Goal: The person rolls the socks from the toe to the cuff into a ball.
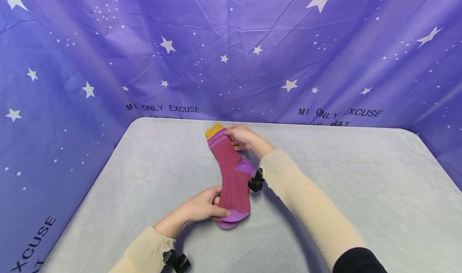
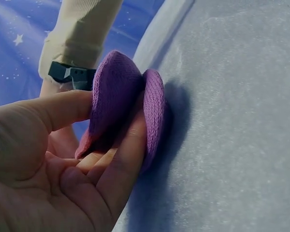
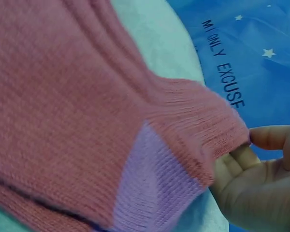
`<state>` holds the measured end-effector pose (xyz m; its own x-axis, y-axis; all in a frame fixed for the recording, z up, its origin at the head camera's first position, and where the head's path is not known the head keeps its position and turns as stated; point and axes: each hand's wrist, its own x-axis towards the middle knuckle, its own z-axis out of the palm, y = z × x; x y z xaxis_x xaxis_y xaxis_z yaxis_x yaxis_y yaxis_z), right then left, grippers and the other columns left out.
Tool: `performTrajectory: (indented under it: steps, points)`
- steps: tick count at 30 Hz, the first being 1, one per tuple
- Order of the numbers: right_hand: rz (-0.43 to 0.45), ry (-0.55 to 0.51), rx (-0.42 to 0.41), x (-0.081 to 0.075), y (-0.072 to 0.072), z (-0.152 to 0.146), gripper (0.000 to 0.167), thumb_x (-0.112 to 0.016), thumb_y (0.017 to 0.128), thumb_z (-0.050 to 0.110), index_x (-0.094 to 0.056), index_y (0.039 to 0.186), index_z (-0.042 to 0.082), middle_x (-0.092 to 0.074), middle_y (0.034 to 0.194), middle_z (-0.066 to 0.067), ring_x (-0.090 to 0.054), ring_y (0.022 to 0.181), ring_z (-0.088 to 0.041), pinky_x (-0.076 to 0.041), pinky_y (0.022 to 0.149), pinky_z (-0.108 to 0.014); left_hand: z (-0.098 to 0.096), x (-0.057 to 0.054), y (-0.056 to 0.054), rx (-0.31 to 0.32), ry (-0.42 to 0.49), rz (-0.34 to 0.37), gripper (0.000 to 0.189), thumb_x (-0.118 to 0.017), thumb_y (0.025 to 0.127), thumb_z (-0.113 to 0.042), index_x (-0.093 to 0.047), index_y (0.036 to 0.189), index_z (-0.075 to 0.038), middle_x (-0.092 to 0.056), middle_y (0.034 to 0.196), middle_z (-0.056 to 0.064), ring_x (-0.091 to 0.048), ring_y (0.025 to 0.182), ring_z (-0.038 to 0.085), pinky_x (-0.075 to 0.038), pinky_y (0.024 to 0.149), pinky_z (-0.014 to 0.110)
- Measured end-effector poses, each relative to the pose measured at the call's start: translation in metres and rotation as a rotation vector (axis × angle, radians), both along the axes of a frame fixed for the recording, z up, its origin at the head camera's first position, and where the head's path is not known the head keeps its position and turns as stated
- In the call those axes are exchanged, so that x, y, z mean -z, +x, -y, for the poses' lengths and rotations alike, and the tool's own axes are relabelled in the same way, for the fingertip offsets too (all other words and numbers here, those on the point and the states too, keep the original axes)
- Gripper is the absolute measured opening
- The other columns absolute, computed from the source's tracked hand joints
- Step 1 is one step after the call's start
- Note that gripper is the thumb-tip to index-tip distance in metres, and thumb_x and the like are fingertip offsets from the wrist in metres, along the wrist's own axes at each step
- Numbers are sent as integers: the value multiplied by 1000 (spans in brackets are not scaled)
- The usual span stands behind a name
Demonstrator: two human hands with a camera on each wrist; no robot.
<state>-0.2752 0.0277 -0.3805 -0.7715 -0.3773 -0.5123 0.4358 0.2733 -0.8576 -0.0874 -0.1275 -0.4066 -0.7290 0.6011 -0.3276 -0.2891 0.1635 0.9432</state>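
Observation:
A pair of dark pink socks (image 1: 231, 176), one lying over the other, is held above the table with purple heels and toes and a yellow cuff edge (image 1: 215, 131). At the toe end, my left hand (image 1: 203, 205) pinches a sock between thumb and fingers. The left wrist view shows two purple toes (image 2: 117, 77) spread apart, with fingers between them. Up at the cuff, my right hand (image 1: 242, 136) grips the side of the socks. In the right wrist view the purple heel (image 3: 152, 183) hangs near that hand's thumb and fingers (image 3: 268, 137).
A pale grey cloth-covered table (image 1: 361, 184) spreads around the hands. Behind it and at its sides hangs a blue-purple curtain (image 1: 231, 44) with white stars and lettering. Black wrist cameras (image 1: 256, 180) sit on both beige sleeves.

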Motion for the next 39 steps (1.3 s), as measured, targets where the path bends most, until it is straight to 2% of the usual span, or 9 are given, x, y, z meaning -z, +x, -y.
performTrajectory:
  steps: [4,8,12,15,18,22,28,33,39]
  points:
    - [-108,132,31,4,2,3,39,-49,102,17,-49,138,2,-58,102,-6,-57,79,-11,-52,69,-25,-1,1,1,-10,-14,15,49,-65,85,6,-42,128,12,-75,95,17,-67,76,4,-59,69,22]
    - [-357,379,-5,4,2,5,38,-59,97,23,-59,127,-1,-56,89,-3,-51,71,-9,-45,61,-19,-1,1,1,-13,-42,-5,40,-65,85,6,-47,120,11,-75,92,15,-66,74,3,-59,68,20]
    - [-521,565,-42,1,1,7,29,-64,93,32,-63,92,3,-52,75,-1,-48,68,-13,-39,60,-20,0,-2,0,-28,-174,-185,27,-70,84,0,-54,104,7,-68,86,8,-59,70,3,-53,64,15]
    - [-482,560,-58,0,0,9,38,-67,91,35,-49,67,11,-45,67,2,-45,66,-13,-37,58,-21,1,-6,1,-78,-371,-374,25,-77,80,-11,-57,93,-3,-55,89,4,-50,79,10,-43,69,18]
    - [-392,486,-49,1,-1,9,41,-70,89,30,-43,62,14,-42,64,3,-44,63,-11,-38,55,-20,0,-10,4,-132,-502,-451,28,-82,77,-17,-59,90,-10,-49,101,8,-45,91,17,-39,76,24]
    - [-251,324,22,2,0,8,25,-69,91,20,-51,77,10,-42,68,3,-44,65,-9,-41,58,-21,-1,-13,5,-150,-498,-431,27,-81,79,-16,-58,92,-11,-48,112,13,-51,97,20,-43,79,26]
    - [-108,192,100,-2,0,3,16,-64,95,18,-57,104,6,-54,86,-1,-54,74,-12,-54,74,-28,-3,-10,1,-74,-453,-543,29,-77,82,-14,-50,79,-5,-47,74,1,-45,76,10,-36,70,21]
    - [-72,88,173,-9,-3,-7,36,-61,97,14,-52,129,1,-58,97,-4,-59,74,-12,-59,77,-32,-3,-4,-2,-25,-302,-471,22,-66,84,-3,-46,78,-1,-39,66,-7,-38,58,1,-33,55,15]
    - [-82,0,292,-17,-11,-27,30,-59,97,10,-48,124,3,-53,85,-1,-55,64,-7,-53,58,-22,-2,1,-5,-54,-183,-324,30,-59,78,4,-53,107,9,-61,85,4,-52,75,6,-43,66,16]
